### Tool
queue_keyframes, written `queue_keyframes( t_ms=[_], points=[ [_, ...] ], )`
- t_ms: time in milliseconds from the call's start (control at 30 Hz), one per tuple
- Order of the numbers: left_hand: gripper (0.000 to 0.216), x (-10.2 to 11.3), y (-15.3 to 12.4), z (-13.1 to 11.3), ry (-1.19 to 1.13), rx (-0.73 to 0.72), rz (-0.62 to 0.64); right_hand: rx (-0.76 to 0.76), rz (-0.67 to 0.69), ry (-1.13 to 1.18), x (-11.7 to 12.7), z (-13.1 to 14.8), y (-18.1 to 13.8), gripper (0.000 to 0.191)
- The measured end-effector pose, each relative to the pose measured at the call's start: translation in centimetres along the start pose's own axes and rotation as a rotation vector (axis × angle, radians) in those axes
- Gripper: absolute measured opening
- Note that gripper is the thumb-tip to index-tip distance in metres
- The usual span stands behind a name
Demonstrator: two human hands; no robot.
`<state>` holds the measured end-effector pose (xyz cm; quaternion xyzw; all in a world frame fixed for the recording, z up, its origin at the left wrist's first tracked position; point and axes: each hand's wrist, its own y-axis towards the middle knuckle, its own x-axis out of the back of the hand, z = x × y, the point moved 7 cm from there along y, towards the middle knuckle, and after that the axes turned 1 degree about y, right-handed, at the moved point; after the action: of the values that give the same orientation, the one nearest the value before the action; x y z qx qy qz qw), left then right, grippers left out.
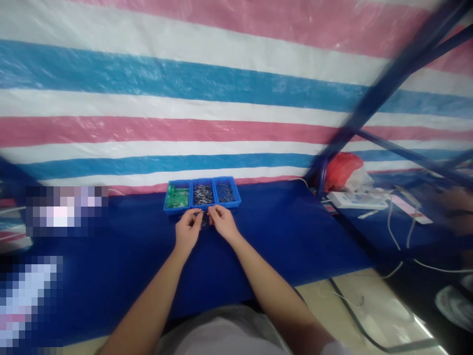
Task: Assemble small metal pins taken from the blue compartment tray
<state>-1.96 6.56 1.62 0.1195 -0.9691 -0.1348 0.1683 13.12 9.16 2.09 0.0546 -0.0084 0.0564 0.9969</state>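
My left hand (188, 229) and my right hand (223, 223) meet over the table, just in front of three joined blue bins. Both have their fingers pinched together. A thin dark metal piece seems to lie between the fingertips, too small to name. Several small slender metal pieces (204, 223) show on the table between the hands. In the left bin (176, 211) are green pieces, partly in clear wrap. Many short metal pins (203, 194) fill the middle bin. Fewer similar metal pins (224, 193) lie in the right bin.
The blue table (291, 231) runs up to a striped plastic sheet (185, 123). Dark blue frame bars (373, 103) rise at right. Beyond them are a red plastic bag (342, 170), a white power strip (354, 200) and cables. A person's blurred hand (460, 207) shows at far right.
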Motion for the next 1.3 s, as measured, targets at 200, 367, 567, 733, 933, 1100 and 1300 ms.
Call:
queue_keyframes(
  t_ms=[200,367,567,733,933,1100,1300],
  points=[
    [0.032,0.1,0.0,0.2,-0.043,0.025,-0.019,0.002,-0.032,0.080,0.1,-0.4,0.3,0.032],
    [0.029,0.1,0.1,0.3,-0.017,0.025,-0.030,-0.018,-0.066,0.123,0.5,-0.7,0.5,0.031],
    [0.026,0.2,0.1,0.4,-0.012,0.030,-0.033,-0.048,-0.091,0.172,0.7,-1.0,0.5,0.032],
    [0.025,0.2,0.1,0.6,0.006,0.024,-0.032,-0.045,-0.095,0.256,0.6,-1.2,0.6,0.030],
    [0.024,0.1,0.1,0.8,0.012,0.025,-0.025,0.019,0.003,0.209,0.2,-0.9,0.6,0.043],
    [0.025,0.2,0.1,0.8,0.031,0.008,-0.033,0.196,-0.006,-0.266,0.5,0.5,0.0,0.015],
    [0.025,0.3,0.1,0.5,0.076,0.003,-0.034,0.349,0.218,-0.642,-1.5,0.7,-0.8,0.029]
  ],
)
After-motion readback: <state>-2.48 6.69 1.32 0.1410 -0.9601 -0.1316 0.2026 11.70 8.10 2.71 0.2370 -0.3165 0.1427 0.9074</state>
